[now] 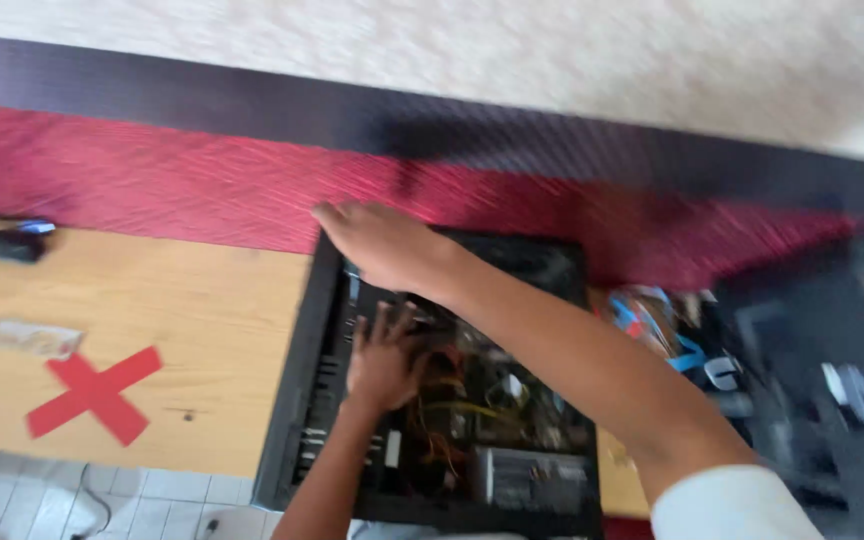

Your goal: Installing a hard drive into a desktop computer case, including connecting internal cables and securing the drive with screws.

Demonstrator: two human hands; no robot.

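Wooden tabletop (182, 330), red cross (95, 394) at nine o'clock; open computer case (297, 390) dead centre. Right hand (382, 243) flat on its twelve-o'clock rim, steadying it, gripping nothing. Left hand (385, 362) spread inside among wires (442, 400), fingers open.

Both hands inside open computer case (432, 400) on wooden table (182, 330); blurred.

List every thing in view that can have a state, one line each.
Computer case: lying flat on the wooden table, side open, wiring exposed.
Left hand: fingers spread, inside the case.
Right hand: flat, on the case's top corner.
Small dark object: resting on the table, blurred.
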